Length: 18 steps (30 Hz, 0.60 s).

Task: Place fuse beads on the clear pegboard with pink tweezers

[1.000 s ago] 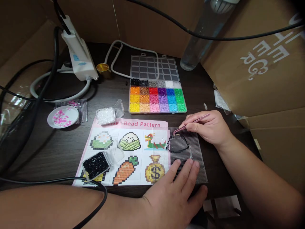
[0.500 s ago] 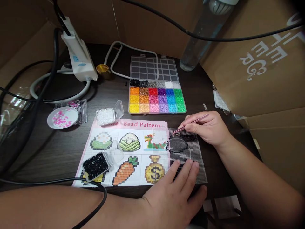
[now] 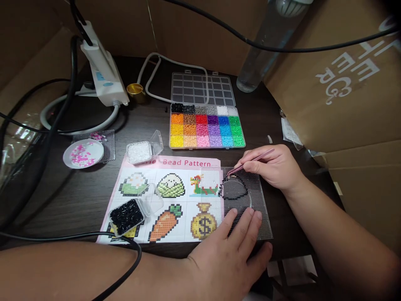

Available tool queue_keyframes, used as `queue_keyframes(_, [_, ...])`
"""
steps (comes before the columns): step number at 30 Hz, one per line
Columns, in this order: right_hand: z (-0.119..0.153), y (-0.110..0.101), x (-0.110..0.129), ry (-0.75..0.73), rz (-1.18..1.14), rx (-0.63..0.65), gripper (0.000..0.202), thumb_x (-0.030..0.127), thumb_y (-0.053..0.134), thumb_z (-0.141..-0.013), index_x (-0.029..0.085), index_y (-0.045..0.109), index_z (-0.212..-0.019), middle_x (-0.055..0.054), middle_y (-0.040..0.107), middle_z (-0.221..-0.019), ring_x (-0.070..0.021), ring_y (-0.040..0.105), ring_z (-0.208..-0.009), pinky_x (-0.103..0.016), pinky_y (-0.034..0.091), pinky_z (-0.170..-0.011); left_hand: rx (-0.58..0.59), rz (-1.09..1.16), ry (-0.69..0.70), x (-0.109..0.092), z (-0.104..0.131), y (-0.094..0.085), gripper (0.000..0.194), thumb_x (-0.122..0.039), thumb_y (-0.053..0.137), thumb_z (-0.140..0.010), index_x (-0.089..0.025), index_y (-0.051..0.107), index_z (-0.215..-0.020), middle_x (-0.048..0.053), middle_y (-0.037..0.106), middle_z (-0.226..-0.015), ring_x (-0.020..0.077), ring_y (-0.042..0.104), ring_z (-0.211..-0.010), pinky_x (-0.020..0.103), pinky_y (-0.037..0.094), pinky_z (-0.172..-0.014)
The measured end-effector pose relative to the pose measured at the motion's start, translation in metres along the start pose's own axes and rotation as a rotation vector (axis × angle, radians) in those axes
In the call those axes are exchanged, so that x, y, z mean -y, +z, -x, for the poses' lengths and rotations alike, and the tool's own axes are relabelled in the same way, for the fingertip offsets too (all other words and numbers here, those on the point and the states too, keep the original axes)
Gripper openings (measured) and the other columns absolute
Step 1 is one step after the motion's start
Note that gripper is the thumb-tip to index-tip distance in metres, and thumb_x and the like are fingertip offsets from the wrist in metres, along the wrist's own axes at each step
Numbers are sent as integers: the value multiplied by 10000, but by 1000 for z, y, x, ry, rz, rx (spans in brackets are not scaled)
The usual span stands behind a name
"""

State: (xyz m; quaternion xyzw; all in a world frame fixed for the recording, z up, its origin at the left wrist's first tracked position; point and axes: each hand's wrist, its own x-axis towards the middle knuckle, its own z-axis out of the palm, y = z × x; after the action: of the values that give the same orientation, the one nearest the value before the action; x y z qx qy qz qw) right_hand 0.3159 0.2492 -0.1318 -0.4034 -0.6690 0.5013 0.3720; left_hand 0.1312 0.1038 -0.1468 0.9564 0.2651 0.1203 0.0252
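Note:
My right hand (image 3: 271,167) pinches pink tweezers (image 3: 258,159), whose tips touch down at the top of a black bead outline on the clear pegboard (image 3: 263,217). Whether a bead is between the tips is too small to tell. My left hand (image 3: 233,246) lies with fingers stretched out over the board's near edge, holding it down. Under the board's left part is a bead pattern sheet (image 3: 184,163) with pixel pictures, among them a carrot and a money bag. An open box of black beads (image 3: 127,215) rests on the sheet's lower left corner, and a box of white beads (image 3: 139,152) overlaps its top edge.
Behind the sheet stands an open sorting case (image 3: 206,125) of coloured beads. A white dish (image 3: 83,154) of pink and white beads sits at left, partly over another pegboard (image 3: 109,146). A power strip (image 3: 108,83), gold cup (image 3: 135,93), cables and cardboard walls surround the desk.
Almost nothing differs. The view has shifted very slightly, while both hands, the tweezers and the pegboard keep their places.

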Motion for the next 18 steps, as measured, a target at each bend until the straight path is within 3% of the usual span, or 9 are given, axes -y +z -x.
queue_keyframes(18, [1,-1,2,-3,-11,65,39,262,783,-779,236,783,-808,-25,779,-795,-169,737,-732,-286,611,-669,22,0,-5,-1,1,1,451,-414,446,-939,-335,568,-1366,132,488,-1488,325,408,-1404,514,128,-1130])
